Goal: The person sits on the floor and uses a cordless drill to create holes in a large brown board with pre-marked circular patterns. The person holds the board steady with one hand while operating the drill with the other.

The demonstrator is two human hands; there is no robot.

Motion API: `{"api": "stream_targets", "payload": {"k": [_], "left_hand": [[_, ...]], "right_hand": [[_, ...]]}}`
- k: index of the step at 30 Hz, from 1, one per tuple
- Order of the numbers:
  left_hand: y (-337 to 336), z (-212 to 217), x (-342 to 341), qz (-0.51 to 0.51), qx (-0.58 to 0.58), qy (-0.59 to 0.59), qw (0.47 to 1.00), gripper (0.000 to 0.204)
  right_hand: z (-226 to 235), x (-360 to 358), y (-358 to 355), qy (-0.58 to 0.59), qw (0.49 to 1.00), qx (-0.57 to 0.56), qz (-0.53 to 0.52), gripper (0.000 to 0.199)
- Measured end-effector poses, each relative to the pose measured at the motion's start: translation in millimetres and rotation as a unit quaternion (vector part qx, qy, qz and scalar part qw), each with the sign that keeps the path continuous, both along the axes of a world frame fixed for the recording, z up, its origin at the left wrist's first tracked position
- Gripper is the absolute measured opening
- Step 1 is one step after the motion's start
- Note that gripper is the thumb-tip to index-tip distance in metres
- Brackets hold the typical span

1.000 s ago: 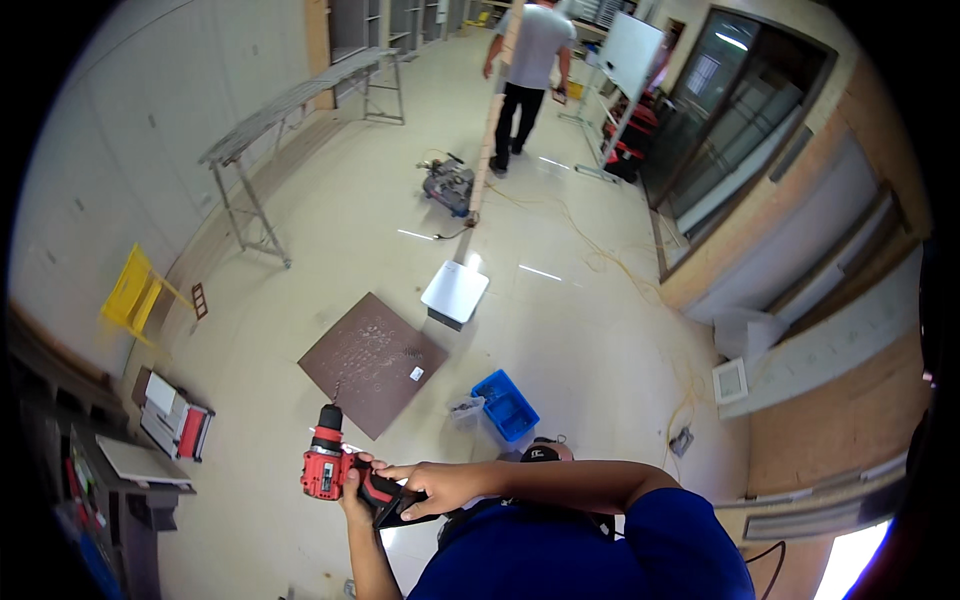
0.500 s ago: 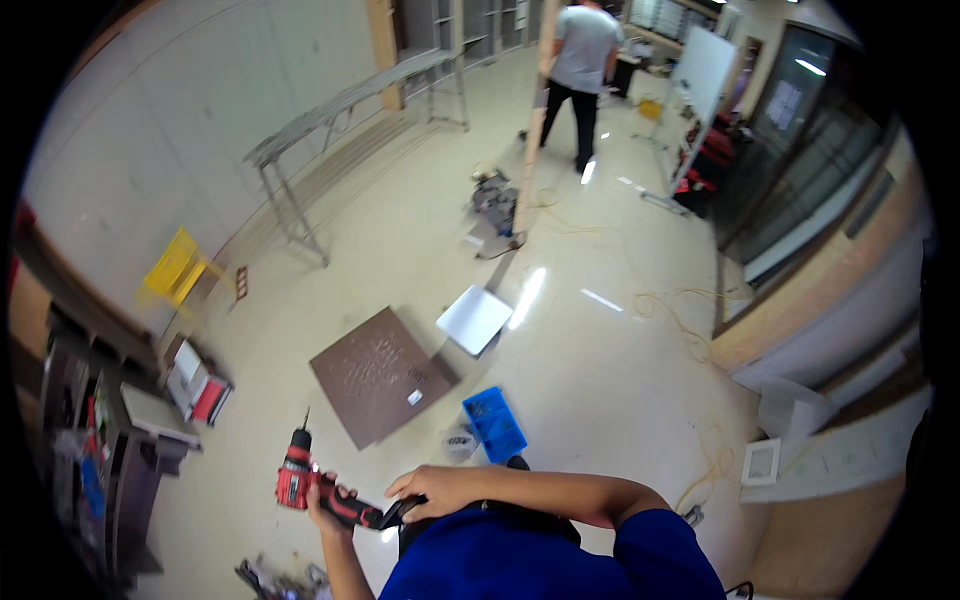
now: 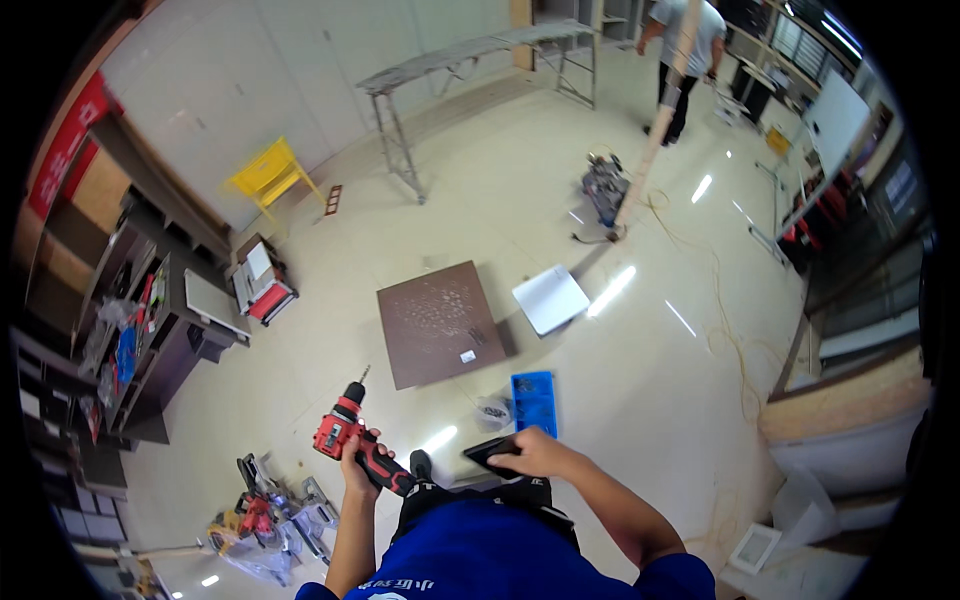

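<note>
My left hand (image 3: 357, 472) is closed round the grip of a red and black cordless drill (image 3: 335, 430), whose thin bit points up and away from me. To the right, my right hand (image 3: 542, 455) holds a flat black phone (image 3: 487, 452) by one end, in front of my waist and apart from the drill. Beyond my hands, a square brown board (image 3: 435, 325) with small pale bits scattered over it stands low above the floor. A blue compartment tray (image 3: 534, 402) with small parts inside is just past my right hand, beside a clear plastic bag (image 3: 492, 412).
A white square panel (image 3: 552, 298) lies right of the board. Power tools (image 3: 265, 515) sit on the floor at lower left, near dark shelving (image 3: 175, 345). Farther off are a yellow chair (image 3: 275, 175), a long trestle bench (image 3: 470, 52), yellow cables (image 3: 740, 370) and a walking person (image 3: 685, 50).
My right hand has moved right, away from the drill's base, carrying the phone. My view has swung left, so the room appears shifted right. The person farther off has walked on.
</note>
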State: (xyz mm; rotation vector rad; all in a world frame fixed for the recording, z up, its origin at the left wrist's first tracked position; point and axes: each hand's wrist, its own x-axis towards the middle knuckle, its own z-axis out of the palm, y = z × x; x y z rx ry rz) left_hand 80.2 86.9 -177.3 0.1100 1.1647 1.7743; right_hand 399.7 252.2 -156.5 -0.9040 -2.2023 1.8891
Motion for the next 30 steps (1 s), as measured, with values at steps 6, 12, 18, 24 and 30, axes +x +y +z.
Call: {"api": "stream_targets", "payload": {"k": [6, 12, 18, 24, 30], "left_hand": [[-73, -44, -92, -0.018, -0.011, 0.083, 0.996, 0.048], [-166, -56, -201, -0.065, -0.064, 0.068, 0.993, 0.041], [-251, -80, -291, -0.083, -0.133, 0.117, 0.981, 0.038], [-246, -97, -316, -0.044, -0.108, 0.063, 0.991, 0.036], [-206, -98, -306, -0.063, -0.045, 0.028, 0.997, 0.034]], "right_hand": [[-94, -1, 40, 0.016, 0.94, -0.004, -0.34, 0.031], [-210, 98, -18, -0.047, 0.781, 0.02, -0.623, 0.036], [-201, 76, -103, -0.309, 0.794, -0.011, -0.524, 0.041], [-179, 31, -117, -0.334, 0.786, -0.093, -0.512, 0.043], [-144, -32, -64, -0.324, 0.836, -0.158, -0.414, 0.045]]}}
